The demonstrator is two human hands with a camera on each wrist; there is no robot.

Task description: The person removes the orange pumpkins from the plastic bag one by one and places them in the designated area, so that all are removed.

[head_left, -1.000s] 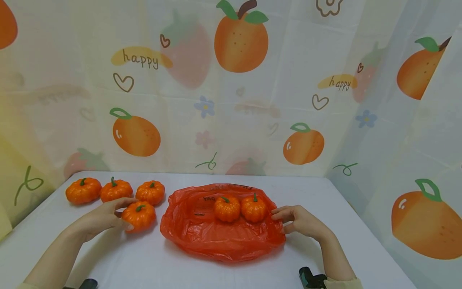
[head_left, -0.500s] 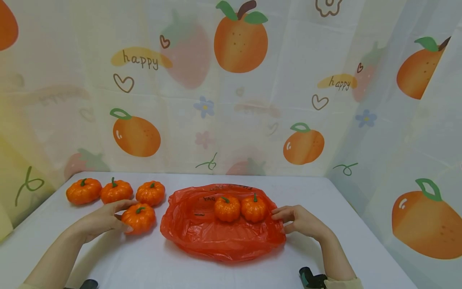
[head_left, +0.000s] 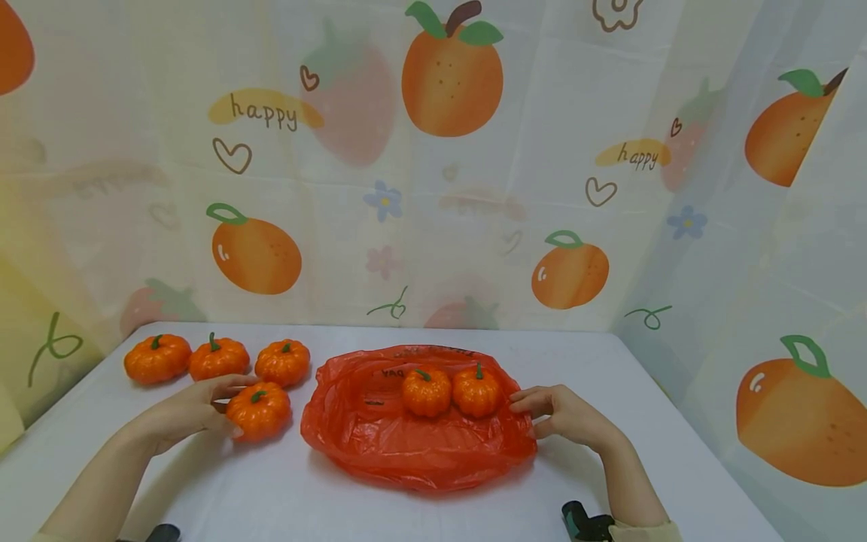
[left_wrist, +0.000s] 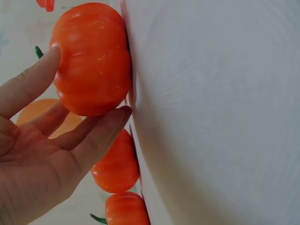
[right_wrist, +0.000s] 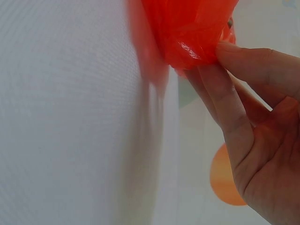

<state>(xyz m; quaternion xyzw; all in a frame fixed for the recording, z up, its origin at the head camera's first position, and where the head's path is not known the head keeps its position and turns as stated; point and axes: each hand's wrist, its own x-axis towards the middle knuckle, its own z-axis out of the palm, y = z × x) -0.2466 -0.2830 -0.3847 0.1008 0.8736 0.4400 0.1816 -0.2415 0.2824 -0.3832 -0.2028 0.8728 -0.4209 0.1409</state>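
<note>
My left hand (head_left: 193, 410) holds a small orange pumpkin (head_left: 260, 412) with a short green stem, on the white table left of the bag. In the left wrist view, the thumb (left_wrist: 44, 70) lies on this pumpkin's upper side and the other fingers reach along its near side. An opened red plastic bag (head_left: 416, 455) lies mid-table, its rim spread wide. Two more small pumpkins (head_left: 426, 392) sit side by side inside it. My right hand (head_left: 565, 414) pinches the bag's right rim; in the right wrist view, thumb and fingers (right_wrist: 225, 93) meet at the red plastic (right_wrist: 187, 47).
Behind the left hand, three more orange pumpkins (head_left: 157, 358) stand in a row along the table's back left. A fruit-print curtain (head_left: 433, 226) hangs right behind the table (head_left: 474, 519) and along its sides. Black wrist gear (head_left: 585, 522) shows under the right forearm.
The pumpkin in my left hand has shifted slightly left, its stem leaning a little further that way. The right hand and the bag look the same.
</note>
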